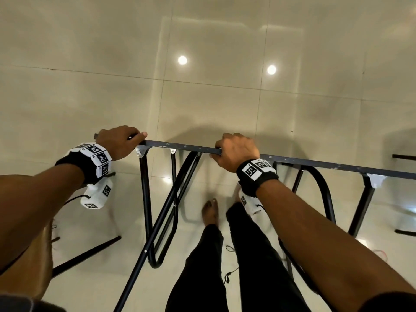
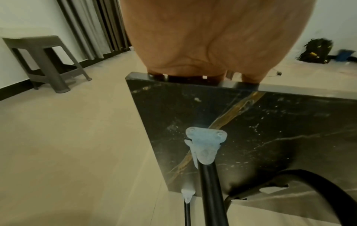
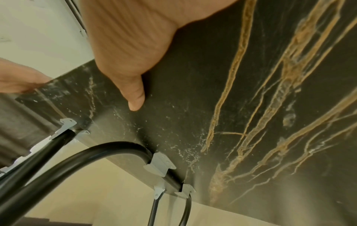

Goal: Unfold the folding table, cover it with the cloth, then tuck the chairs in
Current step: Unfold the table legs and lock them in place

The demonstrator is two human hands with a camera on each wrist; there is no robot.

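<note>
— Where does the folding table (image 1: 292,159) stand?

— On edge on the tiled floor (image 1: 202,97), long axis left to right, legs (image 1: 145,199) toward the person.

— And the hands?

— The left hand (image 1: 119,140) curls over the top edge's left corner, the right hand (image 1: 236,152) grips mid-edge, thumb (image 3: 135,97) flat on the marbled face. Open floor lies beyond.

Fingertips of both hands vanish over the far side of the folding table (image 1: 315,162), its right end runs off the head view, the left wrist shot blurs the stool (image 2: 44,61), and the bag (image 2: 316,51) is unreadable.
</note>
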